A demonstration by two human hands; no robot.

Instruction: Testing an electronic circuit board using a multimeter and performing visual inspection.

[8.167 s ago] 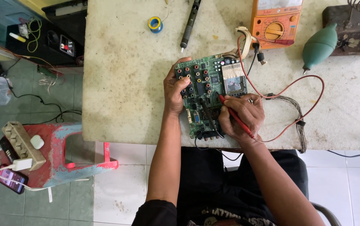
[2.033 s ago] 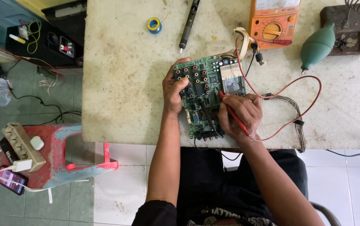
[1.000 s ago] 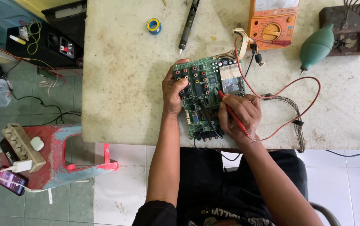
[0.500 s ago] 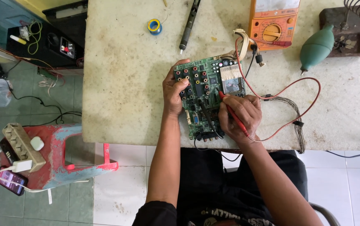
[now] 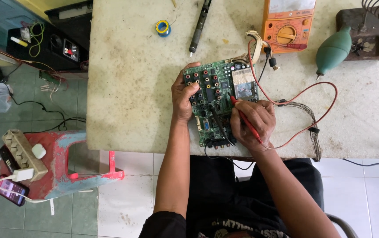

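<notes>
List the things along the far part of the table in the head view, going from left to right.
Blue solder spool → black pen-shaped tool → orange meter → green rubber bulb → soldering iron stand.

circuit board (image 5: 218,99) on table (image 5: 132,88), multimeter (image 5: 287,20) behind

Both forearms are bare from the elbows down, and the left hand (image 5: 183,99) and right hand (image 5: 253,123) wear no gloves. The person wears a black short-sleeved top with pale printed lettering across the chest. Dark trousers cover the lap.
</notes>
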